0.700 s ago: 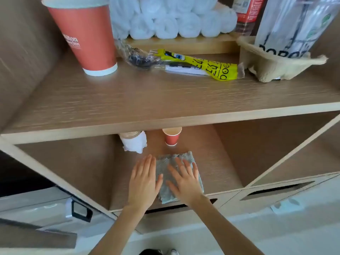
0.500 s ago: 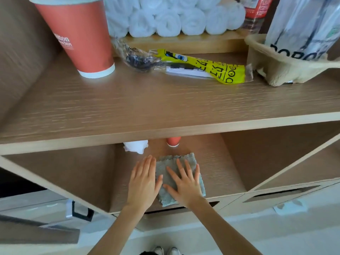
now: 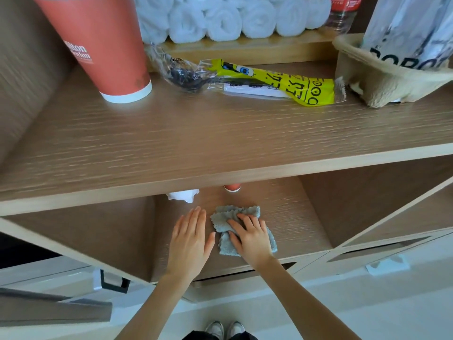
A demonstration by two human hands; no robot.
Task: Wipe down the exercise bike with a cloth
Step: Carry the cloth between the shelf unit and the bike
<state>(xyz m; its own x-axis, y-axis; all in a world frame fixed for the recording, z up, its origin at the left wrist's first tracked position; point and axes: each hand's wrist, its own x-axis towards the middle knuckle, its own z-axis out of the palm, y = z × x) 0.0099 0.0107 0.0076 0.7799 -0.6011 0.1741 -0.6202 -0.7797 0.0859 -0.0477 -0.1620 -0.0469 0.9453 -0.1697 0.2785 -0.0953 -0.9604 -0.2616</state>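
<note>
A small grey cloth (image 3: 225, 247) lies on the lower wooden shelf (image 3: 294, 217), bunched and wrinkled at its far edge. My right hand (image 3: 252, 239) lies on top of it, and its bent fingers gather the fabric. My left hand (image 3: 190, 239) rests flat on the shelf just left of the cloth, fingers straight and thumb close to the cloth's edge. No exercise bike is in view.
The upper shelf (image 3: 196, 143) overhangs the hands and carries a large red paper cup (image 3: 103, 45), rolled white towels (image 3: 220, 18), a yellow packet (image 3: 282, 82) and a cardboard cup carrier (image 3: 382, 77). Behind the cloth stand a small red cup (image 3: 231, 187) and a white tissue (image 3: 183, 195).
The cloth was spread flat under both hands. Now my right fingers have curled and scrunched it toward the right, and my left hand lies off it on the bare shelf.
</note>
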